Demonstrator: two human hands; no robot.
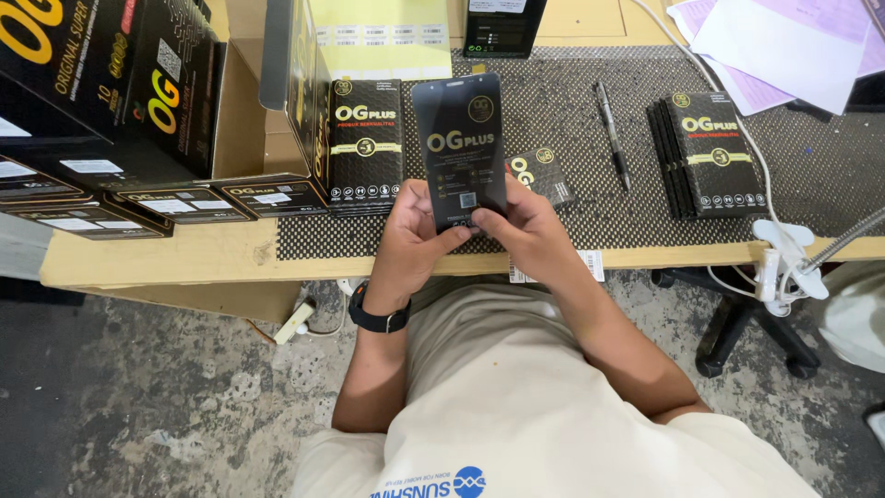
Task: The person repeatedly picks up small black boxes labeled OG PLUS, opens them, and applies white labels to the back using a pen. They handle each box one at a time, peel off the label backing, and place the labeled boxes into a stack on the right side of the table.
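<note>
black and glossy, a flat sleeve point(460, 148) with gold lettering is standing upright between both hands, just above the near edge of the wooden bench point(166, 256). the left hand point(410, 242) is pinching its lower left corner, thumb lying across the front, and the right hand point(527, 231) is gripping the lower right corner in the same way, so both hands are closing on the one sleeve rather than spreading wide. a black watch point(378, 319) is sitting on the left wrist. behind the sleeve a matching packet point(366, 146) is lying on the dotted mat point(572, 129), a smaller one point(544, 173) is peeking out beside the right hand, and a neat stack point(710, 155) is resting well apart to the right, past a pen point(612, 134). larger black cartons point(111, 83) are crowding the left end of the bench, and loose papers point(784, 41) are lying at the far right. since the sleeve is being held only by its bottom corners, it seems likely to tip forward or slip through the fingers, and a drop here could carry it past the bench edge to the concrete floor point(138, 406). a tighter pinch, in turn, could be creasing or smudging the shiny face.
</note>
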